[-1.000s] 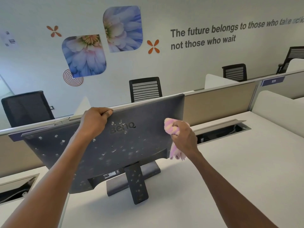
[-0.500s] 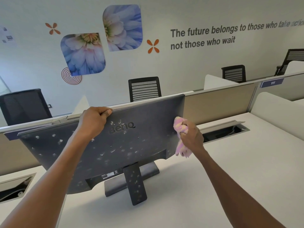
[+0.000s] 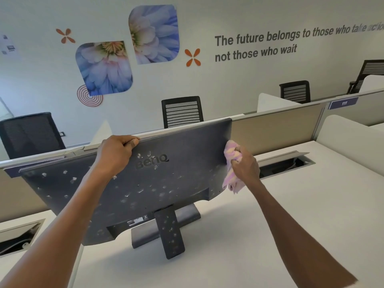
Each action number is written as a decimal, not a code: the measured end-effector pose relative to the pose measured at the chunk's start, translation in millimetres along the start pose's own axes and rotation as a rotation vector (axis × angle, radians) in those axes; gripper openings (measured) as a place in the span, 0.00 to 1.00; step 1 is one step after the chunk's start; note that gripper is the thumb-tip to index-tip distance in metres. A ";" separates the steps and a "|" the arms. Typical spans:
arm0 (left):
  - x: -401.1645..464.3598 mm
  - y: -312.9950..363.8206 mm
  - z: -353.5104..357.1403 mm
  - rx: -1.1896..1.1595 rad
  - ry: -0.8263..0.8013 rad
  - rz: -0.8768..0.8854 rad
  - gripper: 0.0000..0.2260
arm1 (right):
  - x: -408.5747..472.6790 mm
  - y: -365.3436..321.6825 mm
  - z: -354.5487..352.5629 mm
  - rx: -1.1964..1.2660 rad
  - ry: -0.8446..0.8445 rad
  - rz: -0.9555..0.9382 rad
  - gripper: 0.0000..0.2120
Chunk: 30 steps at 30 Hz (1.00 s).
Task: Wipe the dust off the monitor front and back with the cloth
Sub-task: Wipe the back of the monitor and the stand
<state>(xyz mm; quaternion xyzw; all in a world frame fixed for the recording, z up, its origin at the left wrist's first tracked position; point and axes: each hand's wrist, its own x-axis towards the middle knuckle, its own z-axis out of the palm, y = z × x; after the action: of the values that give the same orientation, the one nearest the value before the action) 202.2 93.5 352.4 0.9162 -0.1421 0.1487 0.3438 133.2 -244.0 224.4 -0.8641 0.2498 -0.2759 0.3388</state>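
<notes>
- Two hands on one monitor [image 3: 162, 179], back panel toward the camera, upright on its stand [image 3: 169, 233] on the white desk [image 3: 291, 215].
- Left hand [image 3: 116, 151] hooked over the monitor's top edge, fingers curled over to the hidden front side, thumb pressed on the rear panel near the edge.
- Right hand [image 3: 245, 165] closed in a fist around the cloth [image 3: 231, 167], pink with pale yellow stripes, bunched tight.
- Cloth pressed against the right edge of the rear panel, upper half, with a loose tail hanging below the fist beside the panel's lower right corner.
- Pale dusty smudges scattered over the left and lower parts of the back panel, around the BenQ logo [image 3: 152, 161] and down the stand.
- Beige partition [image 3: 276, 129] just behind the monitor; open cable hatch [image 3: 286, 165] in the desk to the right of the cloth hand.
- Black mesh office chair [image 3: 182, 111] beyond the partition, in front of a wall with flower prints.
</notes>
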 end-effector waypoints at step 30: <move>1.7 -0.4 0.5 -0.007 -0.009 -0.026 0.12 | -26.1 -3.1 24.6 0.070 0.060 -0.065 0.14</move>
<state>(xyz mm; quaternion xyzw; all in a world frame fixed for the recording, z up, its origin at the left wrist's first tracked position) 204.0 93.2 352.5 0.9174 -0.1323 0.1399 0.3482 131.0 -214.9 203.4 -0.8508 0.2218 -0.3211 0.3519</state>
